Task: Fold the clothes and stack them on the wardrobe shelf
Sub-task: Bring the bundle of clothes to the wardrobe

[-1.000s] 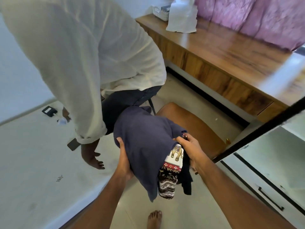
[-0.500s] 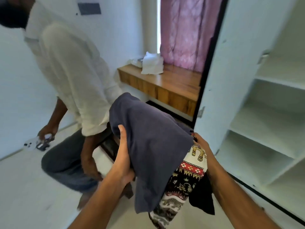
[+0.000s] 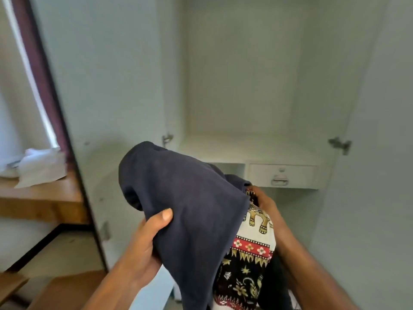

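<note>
Navy cloth [image 3: 190, 209] drapes over the bundle I carry in front of the open wardrobe [image 3: 234, 86]. My left hand [image 3: 143, 249] grips the navy cloth at its left side, thumb pressed on top, fingers curled beneath it. My right hand [image 3: 266, 204] is at the bundle's right side, against a patterned cloth [image 3: 250, 249] with elephants and a red band; its fingers are mostly hidden, so I cannot tell their hold. A black garment [image 3: 272, 285] hangs under that. The bundle is held in the air, near the front edge of a white shelf [image 3: 257, 148] and not touching it. Below the shelf's right part sits a drawer [image 3: 281, 175]. A wooden desk [image 3: 40, 198] with white bags [image 3: 38, 166] stands at left.
</note>
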